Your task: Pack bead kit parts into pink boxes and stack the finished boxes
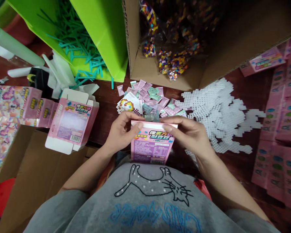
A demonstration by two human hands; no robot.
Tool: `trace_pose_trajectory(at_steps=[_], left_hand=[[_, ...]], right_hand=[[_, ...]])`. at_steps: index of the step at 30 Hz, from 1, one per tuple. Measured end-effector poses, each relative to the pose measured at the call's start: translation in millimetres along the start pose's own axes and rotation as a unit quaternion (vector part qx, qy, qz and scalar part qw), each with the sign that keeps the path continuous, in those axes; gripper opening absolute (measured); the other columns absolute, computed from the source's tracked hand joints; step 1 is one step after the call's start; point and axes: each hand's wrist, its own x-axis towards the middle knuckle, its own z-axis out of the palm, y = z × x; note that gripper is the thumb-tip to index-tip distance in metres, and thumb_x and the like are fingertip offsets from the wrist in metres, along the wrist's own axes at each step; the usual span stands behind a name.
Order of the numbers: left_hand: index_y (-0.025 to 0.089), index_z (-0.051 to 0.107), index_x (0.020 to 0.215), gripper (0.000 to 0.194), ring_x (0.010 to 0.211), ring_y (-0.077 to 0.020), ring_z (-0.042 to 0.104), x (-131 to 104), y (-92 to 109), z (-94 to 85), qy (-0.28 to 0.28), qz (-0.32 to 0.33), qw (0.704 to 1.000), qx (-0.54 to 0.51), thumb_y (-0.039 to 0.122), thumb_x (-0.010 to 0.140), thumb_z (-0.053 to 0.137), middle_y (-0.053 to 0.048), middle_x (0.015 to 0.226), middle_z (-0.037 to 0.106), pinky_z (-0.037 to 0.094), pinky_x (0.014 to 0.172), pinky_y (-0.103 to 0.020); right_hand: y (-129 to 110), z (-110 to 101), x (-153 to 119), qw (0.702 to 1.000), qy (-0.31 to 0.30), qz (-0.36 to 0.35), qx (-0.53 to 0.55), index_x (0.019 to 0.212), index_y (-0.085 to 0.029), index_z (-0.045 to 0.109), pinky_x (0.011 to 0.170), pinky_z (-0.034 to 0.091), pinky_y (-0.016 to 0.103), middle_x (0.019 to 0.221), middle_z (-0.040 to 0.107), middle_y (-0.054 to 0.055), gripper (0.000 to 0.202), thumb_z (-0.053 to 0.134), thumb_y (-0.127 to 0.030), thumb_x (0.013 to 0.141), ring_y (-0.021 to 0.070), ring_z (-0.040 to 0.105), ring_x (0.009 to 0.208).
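Observation:
Both of my hands are on a small pink and purple printed carton (152, 147), held upright close to my shirt. My left hand (122, 131) grips its top left corner, thumb on the near face and fingers behind. The top right corner is pinched by my right hand (188, 132) in the same way. A white strip of the top edge shows between the thumbs; the inside of the carton is hidden. Just beyond lie a pixel-pattern card (129, 104) and a pile of small pink and green sachets (154, 94).
White grid pieces (220, 113) are heaped at right, beside stacked pink boxes (269, 161). A cardboard box (165, 77) with bags of coloured bits and a green bin (111, 42) of green sticks stand behind. An open-flapped carton (72, 123) stands left, near holographic packs (5, 129).

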Motion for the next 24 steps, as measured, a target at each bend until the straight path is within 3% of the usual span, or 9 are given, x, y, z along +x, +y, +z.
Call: trace_pose_trajectory(at_steps=[2,5,9,12,15,17,19,22,24], left_hand=[[0.023,0.072,0.106,0.021,0.093,-0.0185,0.079,5,2,1.1,0.005,-0.014,1.000,0.006,0.042,0.103,0.082,-0.005,0.106,0.084,0.065,0.083,-0.033],[0.022,0.073,0.105,0.022,0.107,-0.0219,0.082,6,-2,-0.7,-0.038,0.005,0.999,0.005,0.043,0.103,0.082,-0.009,0.118,0.086,0.067,0.093,-0.037],[0.025,0.074,0.128,0.036,0.122,-0.0243,0.081,-5,-16,-6.1,-0.031,0.069,0.996,0.041,0.039,0.098,0.089,-0.011,0.133,0.083,0.066,0.106,-0.043],[0.024,0.078,0.117,0.019,0.122,-0.0242,0.081,-17,-24,-10.1,-0.007,0.106,0.993,0.056,0.034,0.102,0.084,-0.011,0.130,0.084,0.066,0.109,-0.045],[0.023,0.079,0.108,0.012,0.119,-0.0241,0.083,-30,-29,-16.6,0.017,0.106,0.993,0.041,0.032,0.102,0.085,-0.011,0.129,0.085,0.067,0.106,-0.045],[0.023,0.079,0.105,0.016,0.118,-0.0245,0.083,-38,-31,-26.2,0.061,0.089,0.994,0.031,0.034,0.098,0.089,-0.011,0.126,0.086,0.068,0.104,-0.044],[0.022,0.076,0.100,0.024,0.117,-0.0248,0.082,-46,-35,-43.1,0.155,0.055,0.986,0.025,0.037,0.092,0.094,-0.009,0.123,0.086,0.067,0.103,-0.043],[0.024,0.070,0.100,0.036,0.114,-0.0227,0.078,-58,-45,-77.9,0.332,0.002,0.943,0.000,0.045,0.089,0.096,-0.002,0.118,0.083,0.065,0.103,-0.040],[0.026,0.066,0.103,0.038,0.104,-0.0200,0.076,-66,-55,-96.7,0.408,-0.033,0.912,-0.025,0.051,0.092,0.092,0.002,0.110,0.079,0.065,0.099,-0.038]], right_hand=[[0,2,5,0.998,0.034,0.048,0.020,0.107,-0.029,0.088,0.074,0.070,0.030,0.101,0.088,0.001,0.012,0.090,-0.038,0.098,0.0157,0.082,0.083],[4,-1,5,0.999,0.004,0.047,0.020,0.102,-0.028,0.088,0.083,0.072,0.033,0.106,0.089,0.003,0.013,0.089,-0.041,0.099,0.0177,0.085,0.091],[6,-15,0,0.996,-0.086,-0.026,-0.007,0.120,-0.034,0.088,0.105,0.072,0.043,0.126,0.088,0.003,0.016,0.079,-0.036,0.107,0.0200,0.085,0.119],[9,-19,13,0.982,-0.148,-0.100,-0.063,0.132,-0.038,0.085,0.112,0.069,0.048,0.139,0.084,0.003,0.025,0.073,-0.034,0.111,0.0220,0.079,0.135],[22,-5,51,0.972,-0.129,-0.143,-0.133,0.136,-0.035,0.083,0.123,0.060,0.054,0.151,0.078,0.006,0.029,0.063,-0.035,0.116,0.0242,0.070,0.148],[32,19,85,0.960,-0.122,-0.144,-0.206,0.144,-0.031,0.078,0.129,0.053,0.059,0.159,0.072,0.009,0.033,0.067,-0.038,0.114,0.0278,0.066,0.151],[38,50,116,0.927,-0.187,-0.121,-0.303,0.151,-0.026,0.073,0.132,0.047,0.062,0.164,0.068,0.013,0.047,0.079,-0.037,0.106,0.0336,0.061,0.155],[31,92,145,0.858,-0.286,-0.055,-0.423,0.156,-0.017,0.069,0.131,0.043,0.064,0.165,0.064,0.021,0.069,0.094,-0.032,0.094,0.0423,0.054,0.158],[21,108,153,0.838,-0.306,-0.025,-0.451,0.151,-0.013,0.070,0.129,0.043,0.063,0.159,0.067,0.024,0.067,0.095,-0.028,0.092,0.0436,0.055,0.155]])
